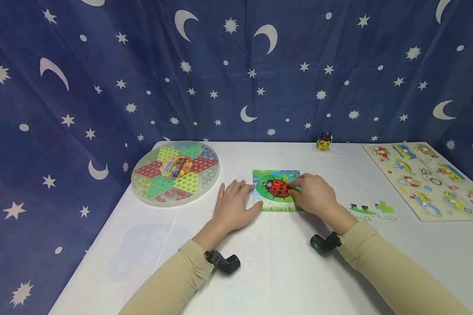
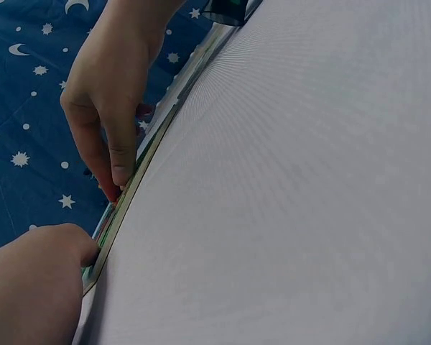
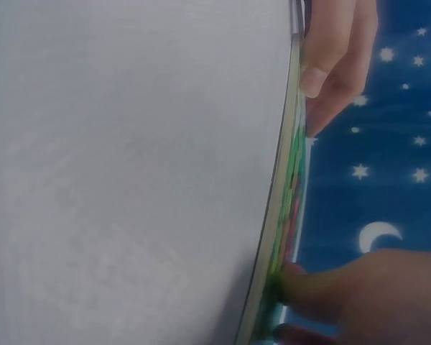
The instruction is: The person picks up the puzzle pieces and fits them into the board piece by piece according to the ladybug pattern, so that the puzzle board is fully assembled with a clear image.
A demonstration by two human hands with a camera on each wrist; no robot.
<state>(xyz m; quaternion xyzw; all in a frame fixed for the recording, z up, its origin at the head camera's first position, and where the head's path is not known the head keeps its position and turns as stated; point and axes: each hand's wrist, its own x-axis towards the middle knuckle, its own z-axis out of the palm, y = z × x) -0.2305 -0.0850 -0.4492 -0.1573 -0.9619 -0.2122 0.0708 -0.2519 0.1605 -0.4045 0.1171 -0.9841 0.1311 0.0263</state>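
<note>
head view: a puzzle (image 1: 277,205) bearing a red ladybug (image 1: 277,188) lies flat on a white table (image 1: 276,262), just right of the centre of the frame. the left hand (image 1: 233,208), at the centre, touches the puzzle's left side; its fingers are extended and slightly apart, the thumb set off from them at the lower left corner. the right hand (image 1: 316,194), right of centre, reaches onto the puzzle's right side with fingers bent; thumb and forefinger are close together at the ladybug's right end, but whether they clamp a piece there cannot be told. two loose pieces, one on the left (image 1: 361,212) and one on the right (image 1: 385,210), lie near the right wrist. each wrist wears a black device, left (image 1: 223,261) and right (image 1: 325,242), below a tan sleeve.

a round game board (image 1: 176,167) lies left of centre, a vehicle board (image 1: 437,188) at the right edge, and a small yellow figurine (image 1: 323,142) stands at the table's far edge. a blue cloth (image 1: 228,87) with moons and stars fills the upper frame.

wrist views: the puzzle appears nearly edge-on, at lower left in the left view and right of centre in the right view, with both hands at its edge.
</note>
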